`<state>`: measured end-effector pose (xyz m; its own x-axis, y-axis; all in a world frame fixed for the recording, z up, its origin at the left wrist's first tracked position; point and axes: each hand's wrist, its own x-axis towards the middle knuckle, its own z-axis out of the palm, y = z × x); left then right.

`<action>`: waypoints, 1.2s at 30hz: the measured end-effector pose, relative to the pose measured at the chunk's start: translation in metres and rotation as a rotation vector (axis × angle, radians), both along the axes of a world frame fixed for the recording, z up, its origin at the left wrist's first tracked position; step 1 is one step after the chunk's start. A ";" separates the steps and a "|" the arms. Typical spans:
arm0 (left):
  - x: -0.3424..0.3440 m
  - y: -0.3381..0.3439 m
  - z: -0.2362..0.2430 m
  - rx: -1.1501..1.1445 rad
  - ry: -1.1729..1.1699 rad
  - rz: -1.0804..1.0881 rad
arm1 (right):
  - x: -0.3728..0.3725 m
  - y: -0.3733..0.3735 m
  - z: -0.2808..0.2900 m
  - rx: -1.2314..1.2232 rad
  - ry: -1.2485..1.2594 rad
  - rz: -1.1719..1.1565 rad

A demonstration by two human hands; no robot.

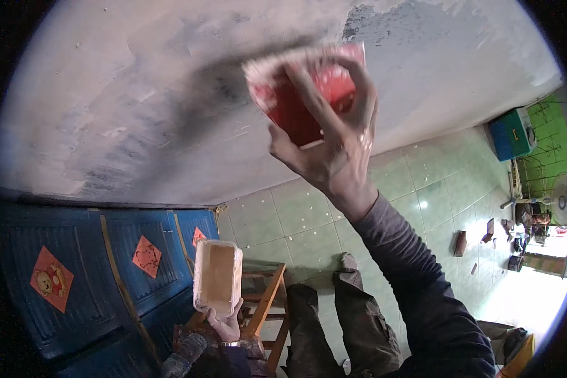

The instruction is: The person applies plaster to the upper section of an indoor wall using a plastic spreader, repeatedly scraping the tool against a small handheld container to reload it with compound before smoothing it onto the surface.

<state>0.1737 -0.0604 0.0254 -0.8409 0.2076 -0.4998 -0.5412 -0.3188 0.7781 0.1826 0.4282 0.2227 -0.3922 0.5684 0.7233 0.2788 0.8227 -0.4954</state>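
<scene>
My right hand (pixel 337 138) grips a red putty spreader (pixel 290 110), thumb on one side and fingers spread over its face. White paste smears the spreader, and its far edge lies at the grey and white wall (pixel 189 57); motion blurs it a little. White specks dot my fingers. Lower down, my left hand (pixel 225 322) holds a whitish rectangular tub (pixel 219 274) by its near end. The tub's opening faces me, showing a beige inside. Dark patches show through the wall's pale coating.
Blue panelled doors (pixel 82 271) with red diamond papers stand at left. A wooden stool or ladder frame (pixel 268 302) is beside my legs. White spots cover the green tiled floor (pixel 309 208). A blue-green box (pixel 509 135) and assorted objects lie at far right.
</scene>
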 end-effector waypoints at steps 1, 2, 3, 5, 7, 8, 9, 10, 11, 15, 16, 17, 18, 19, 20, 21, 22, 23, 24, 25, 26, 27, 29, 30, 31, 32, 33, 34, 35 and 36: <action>0.000 0.001 -0.002 0.019 0.005 -0.005 | -0.005 0.004 0.012 0.072 -0.020 -0.025; 0.000 0.000 -0.004 0.038 0.012 -0.010 | -0.011 0.009 0.017 0.143 -0.040 -0.049; 0.001 0.000 -0.006 0.037 0.011 -0.013 | -0.019 0.013 0.007 0.142 -0.043 -0.073; 0.002 0.001 -0.007 0.040 -0.050 0.028 | -0.020 0.010 -0.009 0.098 -0.056 -0.077; 0.002 -0.001 -0.009 0.027 -0.050 0.022 | -0.019 0.004 -0.026 0.006 -0.097 -0.066; 0.003 -0.004 -0.008 0.015 -0.051 0.015 | -0.019 -0.002 -0.044 0.002 -0.100 -0.070; 0.001 -0.009 -0.007 0.011 -0.053 0.011 | -0.021 -0.009 -0.066 -0.055 -0.136 -0.053; -0.001 -0.011 -0.006 0.024 -0.064 -0.008 | -0.020 -0.012 -0.088 -0.105 -0.172 -0.036; -0.001 -0.010 -0.007 0.039 -0.077 -0.026 | -0.015 -0.013 -0.110 -0.155 -0.243 -0.016; 0.002 0.006 0.002 0.040 -0.037 -0.050 | 0.006 -0.010 -0.185 -0.230 -0.440 -0.055; 0.001 0.006 0.004 0.021 -0.026 -0.050 | 0.009 -0.007 -0.177 -0.233 -0.433 -0.054; 0.001 0.008 0.004 0.007 -0.016 -0.048 | 0.013 0.001 -0.156 -0.192 -0.295 -0.035; 0.000 0.004 0.004 0.000 -0.010 -0.046 | 0.014 0.006 -0.134 -0.158 -0.157 -0.013; -0.002 0.001 0.002 0.012 -0.028 -0.034 | 0.014 0.012 -0.107 -0.158 -0.157 -0.014; -0.003 -0.001 0.000 0.025 -0.047 -0.022 | 0.013 0.021 -0.079 -0.087 -0.019 -0.011; -0.003 -0.002 -0.001 0.029 -0.047 -0.023 | 0.009 0.031 -0.065 -0.014 0.120 -0.007; -0.004 -0.002 -0.002 0.032 -0.044 -0.041 | 0.004 0.041 -0.062 -0.009 0.120 -0.008; -0.004 -0.001 -0.003 0.036 -0.042 -0.060 | -0.002 0.052 -0.062 0.048 0.112 -0.040; -0.004 0.000 -0.005 0.042 -0.042 -0.063 | -0.005 0.058 -0.066 0.104 0.104 -0.072; -0.004 0.001 -0.005 0.026 -0.039 -0.063 | -0.005 0.057 -0.086 0.076 0.064 -0.062; -0.005 0.002 -0.007 0.011 -0.034 -0.062 | -0.002 0.049 -0.107 0.022 0.009 -0.042; -0.006 0.003 -0.008 0.014 -0.030 -0.062 | 0.007 0.039 -0.133 -0.014 -0.096 -0.022; -0.009 0.001 -0.010 -0.041 -0.033 -0.094 | 0.033 0.021 -0.156 -0.053 -0.199 -0.003; -0.009 0.004 -0.010 -0.036 -0.033 -0.100 | 0.047 0.015 -0.161 -0.099 -0.246 0.005; -0.006 0.012 -0.011 -0.015 -0.048 -0.120 | 0.054 0.014 -0.163 -0.146 -0.291 0.014; -0.004 0.014 -0.011 -0.001 -0.067 -0.137 | 0.053 0.017 -0.150 -0.149 -0.293 0.013; -0.007 0.003 -0.010 -0.014 -0.044 -0.145 | 0.045 0.015 -0.117 -0.103 -0.182 0.010; -0.008 -0.001 -0.010 -0.026 -0.050 -0.142 | 0.040 0.017 -0.079 -0.049 -0.081 -0.002; -0.008 -0.001 -0.011 -0.037 -0.029 -0.152 | 0.036 0.021 -0.042 -0.002 -0.043 -0.014; -0.009 -0.001 -0.011 -0.047 -0.005 -0.162 | 0.030 0.025 -0.012 0.046 -0.002 -0.026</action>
